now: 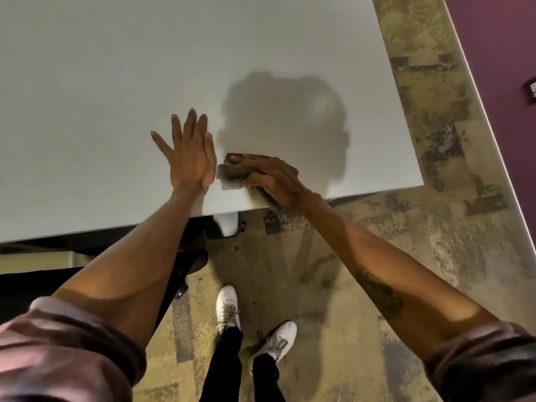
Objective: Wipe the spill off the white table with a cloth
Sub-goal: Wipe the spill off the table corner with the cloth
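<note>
The white table [116, 82] fills the upper left of the head view. My right hand [269, 175] presses a grey-brown cloth [229, 175] flat on the table close to its near edge, and part of the cloth hangs over that edge. My left hand [190, 152] is just left of the cloth, fingers spread and pointing away from me, holding nothing. I cannot make out a spill on the surface; a dark shadow of my head lies just beyond the cloth.
The table's right corner [420, 181] is near my right hand. Below is mottled brown carpet [377, 242] with my white shoes [229, 306]. A black chair base [188, 265] sits under the table edge. A purple wall [499, 39] rises at the right.
</note>
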The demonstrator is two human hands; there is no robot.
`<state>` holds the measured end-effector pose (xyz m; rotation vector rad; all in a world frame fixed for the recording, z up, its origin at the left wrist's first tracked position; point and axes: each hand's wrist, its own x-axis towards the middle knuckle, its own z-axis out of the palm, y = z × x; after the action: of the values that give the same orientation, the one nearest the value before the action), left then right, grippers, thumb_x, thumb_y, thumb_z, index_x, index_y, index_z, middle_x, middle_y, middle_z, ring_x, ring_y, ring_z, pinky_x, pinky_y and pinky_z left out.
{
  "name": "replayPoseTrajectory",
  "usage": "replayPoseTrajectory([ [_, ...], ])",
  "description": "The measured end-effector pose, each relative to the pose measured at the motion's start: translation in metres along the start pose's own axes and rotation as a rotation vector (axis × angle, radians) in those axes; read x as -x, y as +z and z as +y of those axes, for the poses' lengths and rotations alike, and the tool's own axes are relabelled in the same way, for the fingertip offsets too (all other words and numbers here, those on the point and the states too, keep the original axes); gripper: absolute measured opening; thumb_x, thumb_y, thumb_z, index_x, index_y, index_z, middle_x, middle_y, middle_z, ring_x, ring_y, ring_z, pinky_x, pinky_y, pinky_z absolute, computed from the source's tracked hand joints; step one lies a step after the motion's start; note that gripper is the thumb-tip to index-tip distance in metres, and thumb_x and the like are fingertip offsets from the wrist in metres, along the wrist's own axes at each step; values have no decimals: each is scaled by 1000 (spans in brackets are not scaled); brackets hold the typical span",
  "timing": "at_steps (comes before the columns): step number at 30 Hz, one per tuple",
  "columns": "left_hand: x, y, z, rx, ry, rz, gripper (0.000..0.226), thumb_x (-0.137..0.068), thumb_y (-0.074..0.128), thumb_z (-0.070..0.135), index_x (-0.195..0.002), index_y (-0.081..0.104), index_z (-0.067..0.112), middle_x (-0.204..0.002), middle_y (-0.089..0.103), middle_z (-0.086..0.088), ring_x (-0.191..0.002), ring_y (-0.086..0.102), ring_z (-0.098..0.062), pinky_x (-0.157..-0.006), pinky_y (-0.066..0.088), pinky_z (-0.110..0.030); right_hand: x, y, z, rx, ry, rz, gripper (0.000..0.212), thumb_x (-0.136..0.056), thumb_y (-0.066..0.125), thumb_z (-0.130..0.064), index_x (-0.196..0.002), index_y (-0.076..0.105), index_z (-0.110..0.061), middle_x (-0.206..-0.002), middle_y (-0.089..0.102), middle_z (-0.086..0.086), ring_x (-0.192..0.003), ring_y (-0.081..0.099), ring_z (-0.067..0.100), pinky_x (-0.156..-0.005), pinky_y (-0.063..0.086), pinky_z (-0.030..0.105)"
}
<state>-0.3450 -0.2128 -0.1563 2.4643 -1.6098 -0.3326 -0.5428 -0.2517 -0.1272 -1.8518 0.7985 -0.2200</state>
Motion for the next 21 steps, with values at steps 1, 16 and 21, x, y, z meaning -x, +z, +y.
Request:
replayPoseTrajectory([
  [1,2,1,0,-1,0,4,54,-114,15,35,-165,27,22,-173,18,1,-162,6,-32,-123,-2,-72,4,3,1,-13,-4,-2,41,-88,56,-14,-127,68,-23,-147,54,-4,-142,40,10,-119,27,25],
  [16,25,7,1,-24,45,13,55,-114,13,37,-165,24,22,-174,16,-1,-163,5,-32,-126,0,-68,41,23,4,105,-73,-29,41,-93,55,-18,-133,62,-23,-147,53,-1,-142,39,15,-120,30,36],
  [21,21,8,0,-7,45,37,52,-113,17,37,-160,33,21,-171,24,-2,-162,11,-32,-126,2,-68,39,24,8,340,-311,-139,41,-94,62,-10,-135,59,-11,-147,52,11,-145,37,24,-125,18,35],
])
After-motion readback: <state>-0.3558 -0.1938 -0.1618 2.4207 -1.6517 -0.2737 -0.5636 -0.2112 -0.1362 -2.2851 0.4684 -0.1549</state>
